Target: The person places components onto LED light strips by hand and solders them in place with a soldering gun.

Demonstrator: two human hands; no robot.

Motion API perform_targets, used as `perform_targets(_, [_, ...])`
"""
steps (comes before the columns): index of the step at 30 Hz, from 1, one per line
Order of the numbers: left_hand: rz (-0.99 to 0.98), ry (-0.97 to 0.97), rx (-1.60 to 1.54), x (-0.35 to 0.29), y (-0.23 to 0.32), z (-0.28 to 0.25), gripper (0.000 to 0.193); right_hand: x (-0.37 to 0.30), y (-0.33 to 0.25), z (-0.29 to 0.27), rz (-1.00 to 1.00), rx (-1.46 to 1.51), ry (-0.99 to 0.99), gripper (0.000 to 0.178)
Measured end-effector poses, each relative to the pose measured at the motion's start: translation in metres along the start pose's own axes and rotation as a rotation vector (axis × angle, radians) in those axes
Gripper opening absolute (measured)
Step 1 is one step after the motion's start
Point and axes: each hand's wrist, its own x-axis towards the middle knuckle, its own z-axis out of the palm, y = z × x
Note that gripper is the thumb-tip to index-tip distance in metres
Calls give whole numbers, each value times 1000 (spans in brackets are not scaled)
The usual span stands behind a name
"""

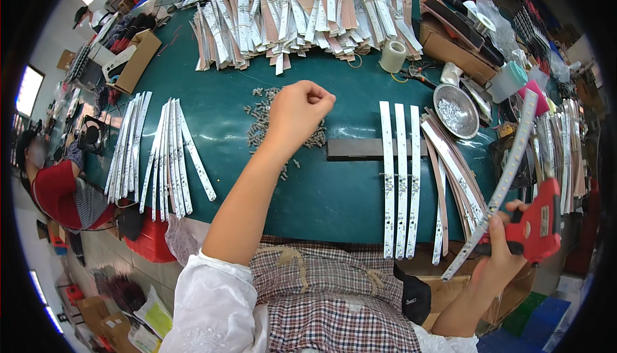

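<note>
My left hand (299, 114) hovers over a scattered pile of small grey metal pieces (258, 121) on the green table. Its fingers are curled into a pinch, and what lies between them, if anything, is too small to make out. At the right table edge, my right hand (498, 260) is closed on a red pistol-shaped tool (536, 224). A long white LED strip (498, 189) slants upward, pinched in the same hand. Left of it, three white strips (400, 186) lie side by side across a dark flat bar (353, 150).
More strips (453, 173) fan out at the right, beside a metal bowl (456, 110) of small bits. A tape roll (393, 56) stands before a large strip heap (302, 12). Two strip bundles (170, 160) lie left. A person in red (58, 186) sits far left.
</note>
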Motion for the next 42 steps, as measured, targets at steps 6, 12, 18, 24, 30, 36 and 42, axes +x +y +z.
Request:
perform_targets(6, [-195, -93, -411, -28, 15, -16, 17, -3, -3, 25, 123, 45, -100, 53])
perform_targets(12, [-168, 89, -155, -34, -5, -33, 22, -9, -2, 28, 167, 60, -150, 53])
perform_targets(18, [-133, 251, 112, -31, -14, -48, 18, -12, 2, 27, 146, 57, -146, 52])
perform_targets(24, [37, 235, 328, -35, -23, -56, 12, -13, 1, 28, 133, 37, -163, 51])
perform_targets(30, [-55, 199, 421, -40, -12, -61, 15, -14, 1, 28, 153, 21, -167, 49])
perform_targets(36, [-62, 282, 18, -45, -26, -58, 20, -15, 2, 27, 159, 24, -181, 50])
perform_targets(42, [-59, 234, 208, -47, -24, -65, 14, -15, 2, 28, 159, 9, -172, 50])
